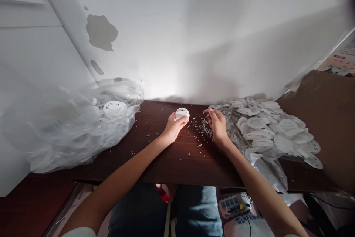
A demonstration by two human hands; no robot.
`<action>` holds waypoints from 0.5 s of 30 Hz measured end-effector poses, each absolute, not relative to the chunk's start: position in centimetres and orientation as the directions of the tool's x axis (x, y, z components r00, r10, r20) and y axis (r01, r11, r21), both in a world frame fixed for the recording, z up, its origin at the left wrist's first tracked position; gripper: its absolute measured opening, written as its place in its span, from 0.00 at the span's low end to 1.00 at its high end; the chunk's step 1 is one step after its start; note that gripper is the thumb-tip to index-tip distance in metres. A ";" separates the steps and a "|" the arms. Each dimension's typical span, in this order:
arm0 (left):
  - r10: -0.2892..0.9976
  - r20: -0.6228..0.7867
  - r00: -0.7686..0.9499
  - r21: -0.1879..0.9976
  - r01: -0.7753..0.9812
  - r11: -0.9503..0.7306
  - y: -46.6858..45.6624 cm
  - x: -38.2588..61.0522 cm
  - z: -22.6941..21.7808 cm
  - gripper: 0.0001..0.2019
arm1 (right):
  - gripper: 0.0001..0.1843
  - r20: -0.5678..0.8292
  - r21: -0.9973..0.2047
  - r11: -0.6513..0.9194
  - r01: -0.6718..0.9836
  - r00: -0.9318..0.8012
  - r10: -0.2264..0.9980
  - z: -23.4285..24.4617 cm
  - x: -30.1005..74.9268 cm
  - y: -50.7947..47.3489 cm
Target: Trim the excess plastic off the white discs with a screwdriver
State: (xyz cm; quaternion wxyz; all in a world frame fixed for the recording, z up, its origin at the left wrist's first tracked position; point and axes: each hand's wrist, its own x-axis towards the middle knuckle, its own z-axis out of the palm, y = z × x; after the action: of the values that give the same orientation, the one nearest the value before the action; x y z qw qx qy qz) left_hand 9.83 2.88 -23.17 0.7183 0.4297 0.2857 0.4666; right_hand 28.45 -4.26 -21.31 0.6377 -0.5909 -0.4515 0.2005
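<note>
Left fingers (pixel 177 119) gripping white disc (pixel 182 112), right fingers (pixel 213 115) grip unclear, dark wooden table (pixel 172 159), white wall (pixel 194 44)

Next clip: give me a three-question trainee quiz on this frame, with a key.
1. Multiple choice: what does the left hand hold?
A) a screwdriver
B) a white round disc
C) a cup
2. True or false: the uncovered heap of white discs lies to the left of both hands.
3. Short answer: which hand is nearest the small shavings on the dark table?

Key:
1. B
2. False: it lies to the right of them.
3. The right hand.
</note>
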 end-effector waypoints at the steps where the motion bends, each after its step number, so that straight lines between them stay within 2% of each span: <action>1: 0.913 -0.006 0.407 0.888 -0.417 0.192 2.9 9.8 -23.2 0.26 | 0.29 0.297 -0.954 0.213 0.212 0.543 0.785 -21.2 28.5 -4.3; 3: 0.911 -0.005 0.412 0.900 -0.395 0.183 2.8 9.8 -23.2 0.25 | 0.27 0.246 -0.969 0.201 0.143 0.571 0.783 -20.9 28.4 -4.4; 4: 0.913 -0.003 0.409 0.907 -0.383 0.174 2.8 9.8 -23.2 0.25 | 0.26 0.257 -0.966 0.198 0.165 0.561 0.787 -20.7 28.3 -4.5; 7: 0.928 0.022 0.371 0.927 -0.355 0.119 2.7 9.8 -23.3 0.24 | 0.25 0.391 -0.896 0.218 0.387 0.455 0.800 -20.5 27.8 -4.9; 10: 0.944 0.064 0.323 0.950 -0.311 0.042 2.6 9.9 -23.2 0.23 | 0.22 0.540 -0.723 0.275 0.634 0.270 0.798 -20.6 27.1 -5.3; 13: 0.949 0.103 0.299 0.962 -0.271 -0.019 2.5 10.0 -23.1 0.22 | 0.19 0.579 -0.586 0.296 0.754 0.135 0.804 -21.2 26.6 -5.4; 15: 0.946 0.115 0.302 0.962 -0.273 -0.030 2.4 10.1 -23.1 0.22 | 0.18 0.566 -0.555 0.276 0.785 0.113 0.817 -21.5 26.5 -5.4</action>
State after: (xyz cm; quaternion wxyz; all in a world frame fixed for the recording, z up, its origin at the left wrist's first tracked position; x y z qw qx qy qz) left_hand 10.08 2.42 -23.06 0.6167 0.5203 0.3235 0.4943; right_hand 26.51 -5.38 -21.55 0.4411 -0.6015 -0.6658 0.0179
